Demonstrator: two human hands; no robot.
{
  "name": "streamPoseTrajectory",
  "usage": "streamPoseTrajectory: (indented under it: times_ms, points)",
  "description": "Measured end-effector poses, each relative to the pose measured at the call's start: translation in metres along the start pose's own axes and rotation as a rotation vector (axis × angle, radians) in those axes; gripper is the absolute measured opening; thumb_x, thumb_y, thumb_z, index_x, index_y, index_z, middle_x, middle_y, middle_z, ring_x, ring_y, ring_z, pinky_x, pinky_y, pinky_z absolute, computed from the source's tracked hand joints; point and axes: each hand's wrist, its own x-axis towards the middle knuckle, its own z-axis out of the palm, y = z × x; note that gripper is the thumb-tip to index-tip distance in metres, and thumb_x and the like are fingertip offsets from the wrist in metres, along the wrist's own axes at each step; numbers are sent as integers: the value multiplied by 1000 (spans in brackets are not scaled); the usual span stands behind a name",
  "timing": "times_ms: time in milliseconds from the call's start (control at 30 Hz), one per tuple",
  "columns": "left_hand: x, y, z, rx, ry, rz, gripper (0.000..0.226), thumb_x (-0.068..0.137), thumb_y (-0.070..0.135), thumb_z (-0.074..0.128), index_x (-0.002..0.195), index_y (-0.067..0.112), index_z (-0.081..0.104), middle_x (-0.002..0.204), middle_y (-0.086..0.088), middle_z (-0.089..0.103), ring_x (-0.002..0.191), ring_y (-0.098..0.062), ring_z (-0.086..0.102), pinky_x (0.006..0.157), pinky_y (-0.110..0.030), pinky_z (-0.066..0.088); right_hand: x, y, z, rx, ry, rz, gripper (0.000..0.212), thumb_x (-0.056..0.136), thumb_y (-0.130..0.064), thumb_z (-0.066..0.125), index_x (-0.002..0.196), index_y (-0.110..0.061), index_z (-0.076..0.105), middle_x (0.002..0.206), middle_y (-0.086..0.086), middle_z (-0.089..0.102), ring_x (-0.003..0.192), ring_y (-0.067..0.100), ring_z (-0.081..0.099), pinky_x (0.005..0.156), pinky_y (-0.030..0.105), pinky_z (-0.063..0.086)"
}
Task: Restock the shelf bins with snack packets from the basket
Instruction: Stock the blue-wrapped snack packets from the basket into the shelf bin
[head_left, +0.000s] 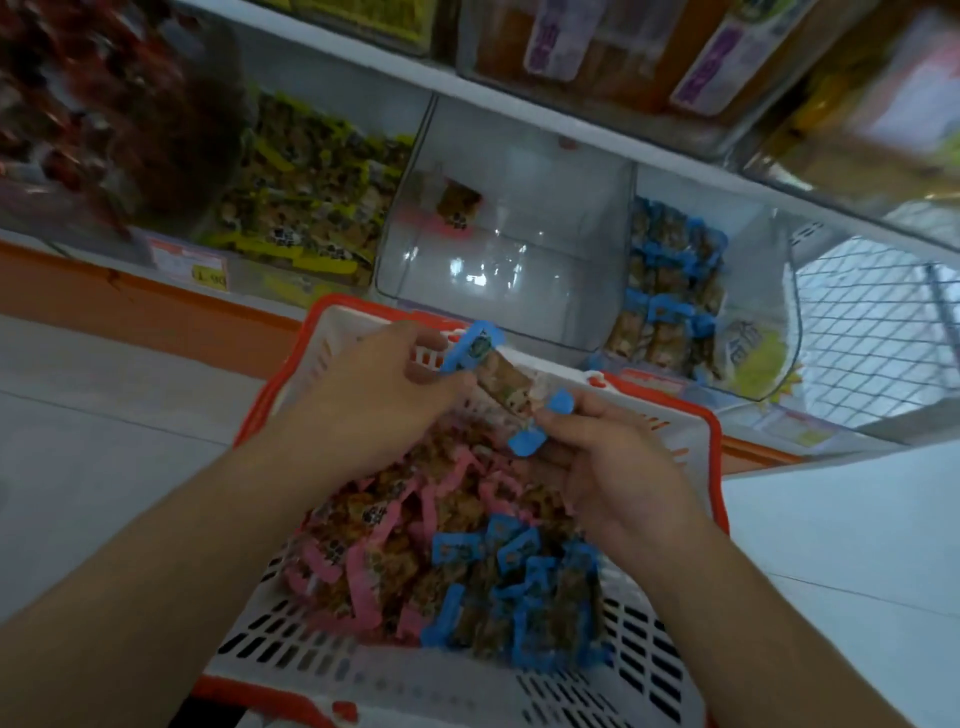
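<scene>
A white basket with a red rim stands in front of me, holding pink-edged snack packets and blue-edged snack packets. Above its far end, my left hand pinches one end of a blue-edged packet. My right hand grips the other end of that packet together with other blue-edged packets. On the low shelf, a clear bin holds a single pink-edged packet. The bin to its right is partly filled with blue-edged packets.
A bin of yellow-edged packets and a blurred bin of red packets sit to the left. An upper shelf carries more bins. A wire mesh rack stands at the right. The floor is pale tile.
</scene>
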Motion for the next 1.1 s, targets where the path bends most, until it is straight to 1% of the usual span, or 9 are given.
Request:
streamPoseTrajectory:
  times_ms: [133,233,333,400,500,567,700,867,1100]
  points:
    - [1,15,22,-244,124,130,40,87,28,80,121,42,65,93,5,78,85,-12,76,79,-44,64,-4,-4,1,-68,-11,6,10,93,-2,72,99,-8,79,96,16,81,83,28,78,67,37,59]
    - [1,24,39,-284,163,142,63,85,13,83,126,53,59,103,3,74,90,-12,75,81,-44,64,-1,-17,-8,-259,24,-94,6,92,-11,79,89,-15,81,90,7,81,86,25,79,80,43,63]
    - [6,45,59,-324,182,167,64,81,3,84,119,49,61,95,-6,75,86,-18,76,77,-50,64,2,-41,-37,-548,96,-201,10,93,-34,79,103,-34,77,99,-13,77,95,5,73,86,33,59]
    - [19,65,75,-277,176,194,57,80,11,87,115,49,63,93,2,76,85,-10,76,75,-41,65,4,-59,-68,-648,313,-283,25,92,-36,78,113,-39,65,109,-21,67,101,-1,64,79,22,50]
    - [54,103,102,-187,130,250,58,81,23,88,127,44,59,95,13,73,84,5,71,64,-16,57,8,-74,-121,-710,703,-361,40,91,-26,72,126,-29,54,131,-2,52,119,21,54,89,36,46]
    - [81,128,126,-108,105,296,66,80,29,89,136,39,54,102,18,67,90,-1,70,64,-12,54,14,-74,-145,-777,789,-321,52,86,-21,72,133,-15,52,136,12,47,128,34,45,102,45,42]
    - [134,169,168,140,124,391,70,79,33,89,140,26,55,116,15,61,107,-8,61,80,-13,47,19,-71,-165,-911,667,-159,56,84,-24,73,132,-8,50,133,16,48,127,38,45,106,47,41]
    - [192,205,203,385,186,367,70,88,51,77,142,15,53,143,-8,58,130,-29,55,101,-35,44,14,-70,-176,-957,617,-190,40,84,-30,70,111,-21,41,110,0,36,115,28,42,94,41,37]
    - [245,229,238,600,132,284,68,94,58,65,147,17,52,150,-15,52,133,-39,50,112,-48,42,14,-79,-176,-929,523,-113,58,88,-38,63,138,-21,37,140,-1,37,139,24,28,120,40,29]
